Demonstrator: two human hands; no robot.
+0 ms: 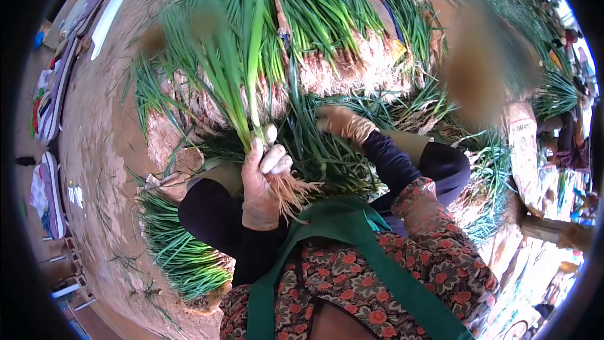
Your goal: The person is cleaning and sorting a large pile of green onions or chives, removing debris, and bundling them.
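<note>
My left hand [263, 176], in a pale glove, is closed around a few green onions [253, 82]. Their white bulbs show between the fingers, the roots [290, 194] hang below my palm, and the long leaves point away from me. My right hand [343, 122], gloved as well, is over the loose green leaves [308, 145] between my knees. Motion smears its fingers, so I cannot make out whether they grip anything. Just beyond both hands lies a large heap of green onions [327, 12], with its pale roots [346, 66] facing me.
More green onions [182, 245] lie by my left knee, and another pile [487, 176] is by my right. Soil-covered floor [104, 151] stretches along the left side. A printed sack [522, 145] lies at the right, near a person [572, 138]. Brown blurs cover parts of the view.
</note>
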